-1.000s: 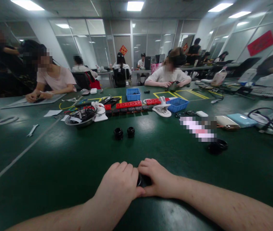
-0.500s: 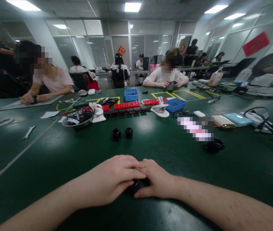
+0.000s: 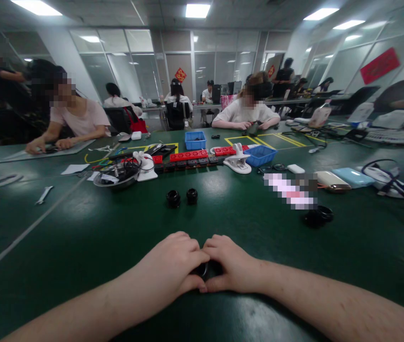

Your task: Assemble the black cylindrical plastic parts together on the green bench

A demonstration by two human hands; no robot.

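Note:
Low over the near part of the green table, a round black part (image 3: 203,270) sits between my two hands, mostly covered by fingers. My left hand (image 3: 176,261) is closed around its left side, thumb toward me. Against the right side, my right hand (image 3: 228,263) is curled around it, and the two thumb tips nearly meet in front. Farther off stand two small black ring-shaped parts, one on the left (image 3: 173,198) and a smaller one (image 3: 192,196) beside it. Another black ring-shaped part (image 3: 318,216) lies to the right.
Across the table run red and black blocks (image 3: 189,156) between white clamps (image 3: 237,160), with blue bins (image 3: 259,155) near them. A clear bowl of cables (image 3: 116,175) and a wrench (image 3: 44,195) are at left. Co-workers sit beyond; one person (image 3: 248,109) faces me.
My left hand has dropped its fingers from over the black part and closed around its left side. My right hand has barely moved.

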